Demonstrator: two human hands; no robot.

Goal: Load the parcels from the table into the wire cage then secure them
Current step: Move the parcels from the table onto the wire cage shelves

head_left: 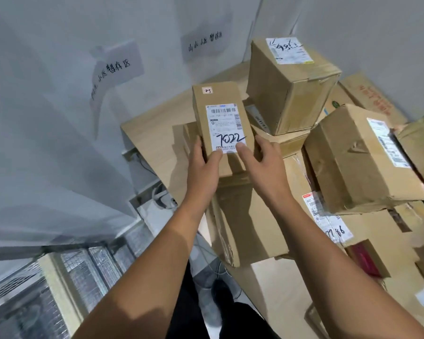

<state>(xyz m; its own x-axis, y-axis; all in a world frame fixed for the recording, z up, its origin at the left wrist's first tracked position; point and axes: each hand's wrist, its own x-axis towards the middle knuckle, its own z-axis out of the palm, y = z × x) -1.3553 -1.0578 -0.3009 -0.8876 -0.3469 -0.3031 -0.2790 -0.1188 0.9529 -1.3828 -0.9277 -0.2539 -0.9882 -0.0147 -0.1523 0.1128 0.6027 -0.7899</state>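
A small flat cardboard parcel [220, 118] with a white label marked 7022 is held above the table's pile. My left hand [205, 167] grips its near left edge, thumb on the label. My right hand [262, 165] grips its near right edge, thumb also on the label. Under it lie a long brown box [245, 223] and other parcels on the light wooden table [154, 128]. The wire cage [83, 272] shows at the lower left, its mesh panels below a grey curtain.
A cube-shaped box [289, 86] stands at the back of the table, a dented box [357, 157] to the right, more cartons beyond. Paper signs [118, 67] hang on the curtain. Cables and a white device [164, 201] lie on the floor beside the table.
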